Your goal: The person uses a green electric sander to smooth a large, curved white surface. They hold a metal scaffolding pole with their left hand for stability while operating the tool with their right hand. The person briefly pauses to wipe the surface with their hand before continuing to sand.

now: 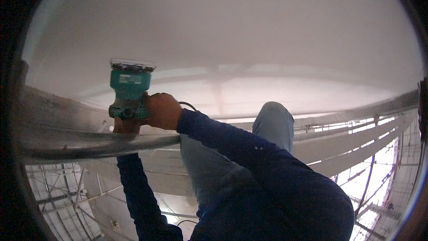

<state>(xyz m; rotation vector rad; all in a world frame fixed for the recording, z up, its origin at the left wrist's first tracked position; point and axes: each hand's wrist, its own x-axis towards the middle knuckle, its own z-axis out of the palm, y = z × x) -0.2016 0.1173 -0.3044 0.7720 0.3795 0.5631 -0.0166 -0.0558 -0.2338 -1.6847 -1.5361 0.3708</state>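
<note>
A green power sander [130,85] with a flat pad at its top end is held up against a broad pale surface [249,27]. My right hand [164,110] is closed round the right side of the sander's body. Below the tool, my left hand [126,126] grips its lower end; its fingers are partly hidden by the tool. A dark cord [188,105] shows just behind my right wrist. Both forearms are in dark blue sleeves, the right one reaching across my body.
A metal pipe rail [102,147] runs across in front of my left forearm. My bent knees [274,118] in light blue jeans are beside long planks [343,143]. Scaffold poles [368,183] stand at the lower right, with more framework [62,196] at the lower left.
</note>
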